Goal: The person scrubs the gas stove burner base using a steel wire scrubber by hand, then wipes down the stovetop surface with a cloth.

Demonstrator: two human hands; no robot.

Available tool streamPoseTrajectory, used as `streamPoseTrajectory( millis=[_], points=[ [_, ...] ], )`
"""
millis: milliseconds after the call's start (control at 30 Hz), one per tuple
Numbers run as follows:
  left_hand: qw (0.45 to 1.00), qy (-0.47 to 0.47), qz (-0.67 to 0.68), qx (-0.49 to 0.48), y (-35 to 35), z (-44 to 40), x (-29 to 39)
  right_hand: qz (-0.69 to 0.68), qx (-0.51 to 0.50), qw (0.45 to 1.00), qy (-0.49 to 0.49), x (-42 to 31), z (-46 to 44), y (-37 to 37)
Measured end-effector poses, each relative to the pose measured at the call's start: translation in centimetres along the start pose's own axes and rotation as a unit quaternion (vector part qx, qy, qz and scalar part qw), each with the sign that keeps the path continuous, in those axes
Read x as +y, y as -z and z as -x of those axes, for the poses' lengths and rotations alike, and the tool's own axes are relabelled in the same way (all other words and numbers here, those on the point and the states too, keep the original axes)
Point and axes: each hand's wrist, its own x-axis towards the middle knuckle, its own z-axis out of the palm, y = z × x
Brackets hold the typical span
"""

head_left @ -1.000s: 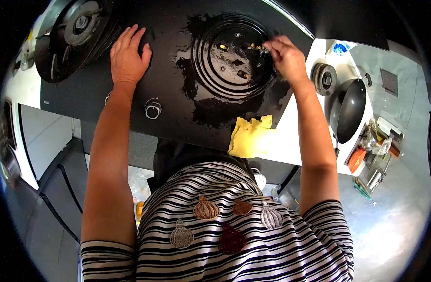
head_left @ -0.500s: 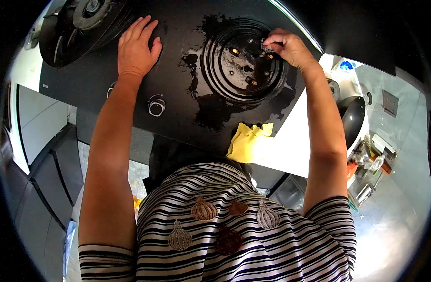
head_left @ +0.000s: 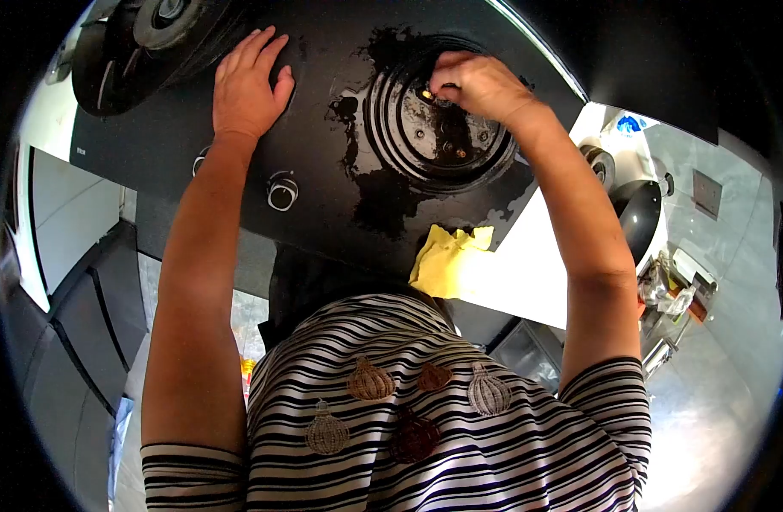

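My left hand lies flat on the black stovetop, its fingers spread, just right of the left burner. Over the upper part of the round ringed burner well, my right hand is closed, fingertips pinched around something I cannot make out. Brass-coloured fittings show in the well near those fingertips. Wet patches surround the well. A yellow cloth lies at the front edge of the stove, below the well.
One control knob stands on the stove front, with another partly behind my left forearm. On the right are a black wok, a round burner part and a white counter. Cabinets stand at the left.
My right hand has moved left across the well, from its right rim to its upper middle. The view has shifted slightly since the first frame. My left hand stays flat on the stovetop.
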Motion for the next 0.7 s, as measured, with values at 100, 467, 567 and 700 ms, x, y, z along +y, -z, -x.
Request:
streamPoseTrajectory(
  millis=[100,467,567,700],
  points=[
    [1.000,-0.002,0.001,-0.001,0.1,0.2,0.0,0.049,-0.076,0.994,-0.056,0.8,-0.1,1.3],
    [1.000,0.015,-0.001,-0.015,0.2,0.1,0.2,0.079,0.124,0.989,-0.032,1.2,-3.5,0.8],
    [1.000,0.016,0.006,-0.011,0.1,0.2,0.0,0.111,0.122,0.986,-0.017,2.6,-3.1,-0.2],
    [1.000,0.013,0.007,-0.008,0.0,0.0,-0.1,0.057,0.114,0.986,-0.112,7.0,2.4,0.3]
  ],
)
